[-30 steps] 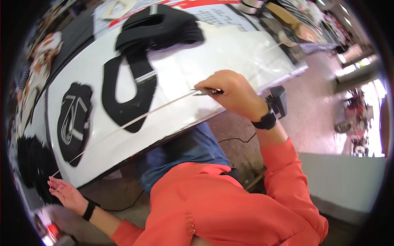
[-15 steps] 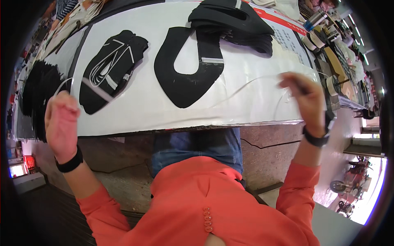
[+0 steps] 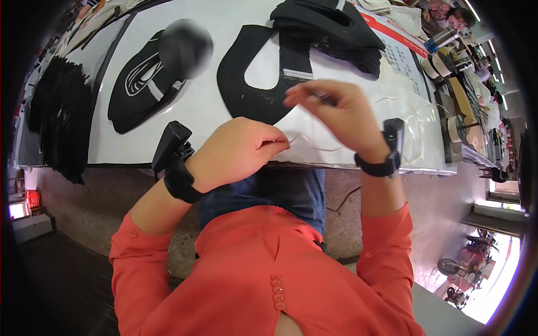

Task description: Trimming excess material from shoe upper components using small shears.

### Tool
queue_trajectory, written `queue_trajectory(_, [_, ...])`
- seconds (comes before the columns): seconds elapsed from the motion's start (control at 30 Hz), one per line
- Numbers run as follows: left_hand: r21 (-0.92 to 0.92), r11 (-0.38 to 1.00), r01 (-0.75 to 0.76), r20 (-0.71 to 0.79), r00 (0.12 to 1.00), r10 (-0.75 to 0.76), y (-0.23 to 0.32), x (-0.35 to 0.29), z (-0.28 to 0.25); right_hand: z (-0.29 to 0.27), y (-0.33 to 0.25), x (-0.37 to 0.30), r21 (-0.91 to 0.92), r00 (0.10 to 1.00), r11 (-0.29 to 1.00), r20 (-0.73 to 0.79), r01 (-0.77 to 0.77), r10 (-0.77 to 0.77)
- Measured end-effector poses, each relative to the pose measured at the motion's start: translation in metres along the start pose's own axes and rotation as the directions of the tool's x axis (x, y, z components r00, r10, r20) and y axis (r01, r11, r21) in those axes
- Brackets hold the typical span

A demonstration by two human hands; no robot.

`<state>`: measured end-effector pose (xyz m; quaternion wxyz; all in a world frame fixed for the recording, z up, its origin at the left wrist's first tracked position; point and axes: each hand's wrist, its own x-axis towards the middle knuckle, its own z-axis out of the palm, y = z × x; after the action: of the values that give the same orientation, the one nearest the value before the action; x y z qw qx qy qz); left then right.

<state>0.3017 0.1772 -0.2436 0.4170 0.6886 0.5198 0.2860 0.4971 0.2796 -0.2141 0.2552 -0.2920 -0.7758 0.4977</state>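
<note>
My left hand (image 3: 238, 148) is closed at the table's near edge, thumb and forefinger pinching the end of a thin white strip (image 3: 322, 148). To its right hovers my right hand (image 3: 342, 115), slightly blurred, its fingers pointing left and a small dark object (image 3: 324, 99) tucked in its grasp; the kind cannot be made out. The strip trails under my right hand and loops out over the table. Just beyond both hands lies a flat black U-shaped piece (image 3: 238, 75) with a short white band across one arm. My fingers hide part of its near tip.
A thick pile of black pieces (image 3: 358, 47) sits at the far right. Left are another black stack with white lines (image 3: 126, 103), a round blurred patch over it, and a dark heap (image 3: 59, 117). White spools (image 3: 457, 129) and a metal flask (image 3: 443, 39) line the right edge.
Both hands have come inward from the table's two sides to near its middle. The strip stretched between them is now bunched near my left fingertips and looped at right.
</note>
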Motion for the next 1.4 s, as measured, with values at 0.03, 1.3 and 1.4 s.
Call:
queue_trajectory(0.03, [0.157, 0.980, -0.121, -0.067, 0.989, 0.133, -0.001, 0.001, 0.001, 0.009, 0.002, 0.002, 0.050, 0.997, 0.998, 0.070, -0.039, 0.035])
queue_trajectory(1.3, [-0.548, 0.738, 0.393, -0.004, 0.881, -0.473, -0.021, -0.001, -0.002, 0.030, 0.030, -0.008, -0.309, 0.970, 0.921, 0.032, 0.238, -0.239])
queue_trajectory(1.4, [-0.320, 0.902, 0.289, -0.300, 0.873, -0.386, -0.028, 0.001, -0.008, 0.031, 0.035, -0.006, -0.160, 0.977, 0.985, -0.189, 0.068, -0.098])
